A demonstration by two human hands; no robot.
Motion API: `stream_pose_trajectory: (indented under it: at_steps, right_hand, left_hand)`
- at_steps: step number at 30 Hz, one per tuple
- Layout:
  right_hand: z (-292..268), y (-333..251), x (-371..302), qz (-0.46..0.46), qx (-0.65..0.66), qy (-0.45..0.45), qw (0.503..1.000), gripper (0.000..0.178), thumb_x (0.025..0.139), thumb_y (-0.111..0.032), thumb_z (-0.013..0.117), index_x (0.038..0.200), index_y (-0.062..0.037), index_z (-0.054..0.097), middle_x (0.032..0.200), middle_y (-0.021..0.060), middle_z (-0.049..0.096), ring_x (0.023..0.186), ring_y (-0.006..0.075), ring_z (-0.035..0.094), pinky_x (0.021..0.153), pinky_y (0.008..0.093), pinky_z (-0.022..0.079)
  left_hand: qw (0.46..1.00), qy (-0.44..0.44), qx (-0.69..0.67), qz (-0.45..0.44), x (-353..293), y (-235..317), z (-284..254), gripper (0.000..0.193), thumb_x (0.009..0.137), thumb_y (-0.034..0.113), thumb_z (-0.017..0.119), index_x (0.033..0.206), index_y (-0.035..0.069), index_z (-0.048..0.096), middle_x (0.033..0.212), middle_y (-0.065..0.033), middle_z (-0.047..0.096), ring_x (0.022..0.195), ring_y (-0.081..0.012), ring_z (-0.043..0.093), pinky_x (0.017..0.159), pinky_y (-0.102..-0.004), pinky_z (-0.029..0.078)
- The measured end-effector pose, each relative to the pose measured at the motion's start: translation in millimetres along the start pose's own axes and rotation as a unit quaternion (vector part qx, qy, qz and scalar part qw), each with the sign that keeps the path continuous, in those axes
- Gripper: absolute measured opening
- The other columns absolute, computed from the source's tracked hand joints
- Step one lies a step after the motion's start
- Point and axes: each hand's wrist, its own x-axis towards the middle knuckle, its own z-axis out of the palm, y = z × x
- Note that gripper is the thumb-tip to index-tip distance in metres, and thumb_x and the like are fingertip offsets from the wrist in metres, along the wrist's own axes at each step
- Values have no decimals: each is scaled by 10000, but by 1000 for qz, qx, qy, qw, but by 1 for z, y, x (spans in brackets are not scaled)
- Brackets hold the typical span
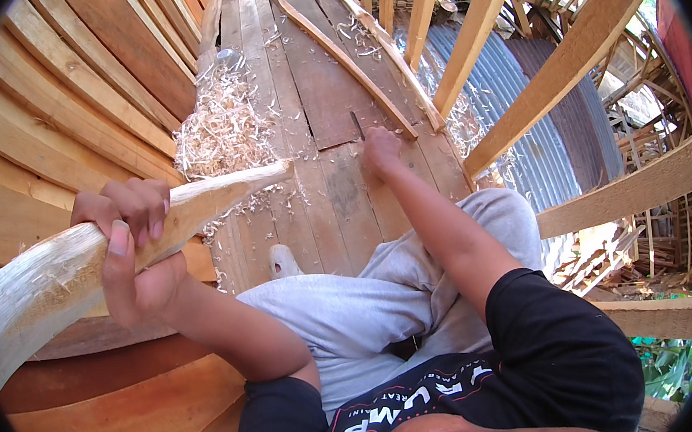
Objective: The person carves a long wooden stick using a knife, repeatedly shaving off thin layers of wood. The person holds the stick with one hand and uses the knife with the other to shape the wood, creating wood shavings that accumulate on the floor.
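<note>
A thick, pale, peeled wooden pole [44, 282] comes in from the left edge and tapers to a whittled end over the plank floor. My left hand [123, 258] is wrapped round it, fingers over the top and thumb on the near side. Low over the floorboards, apart from the pole, my right hand [382, 154] is closed in a fist. A narrow dark blade [357, 125] sticks out beyond it, apparently a knife's, with the handle hidden in the fist.
Curled wood shavings [229, 127] are heaped beside upright boards [44, 103] on the left. A long wooden strip [344, 62] lies on the plank floor [332, 201]. Railing posts [501, 9] stand at the right, with corrugated metal sheets [509, 92] beyond. My bent legs [354, 298] are close in front.
</note>
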Motion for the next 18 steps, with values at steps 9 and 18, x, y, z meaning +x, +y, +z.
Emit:
stream_pose_trajectory:
  at_steps: [9, 18]
  right_hand:
    - [44, -16, 25, 49, -8, -1, 999, 236, 845, -296, 656, 887, -72, 717, 962, 150, 698, 929, 317, 681, 812, 417, 543]
    - [22, -68, 37, 164, 594, -55, 786, 196, 841, -162, 643, 977, -33, 701, 915, 80, 706, 825, 194, 674, 720, 359, 551]
  left_hand:
    - [1000, -6, 17, -2, 2, 0, 0, 178, 774, 147, 518, 775, 105, 345, 640, -28, 342, 594, -120, 324, 635, -324, 287]
    - [999, -2, 31, -6, 2, -2, -1, 188, 773, 157, 520, 773, 101, 340, 643, -31, 335, 599, -123, 324, 646, -329, 296]
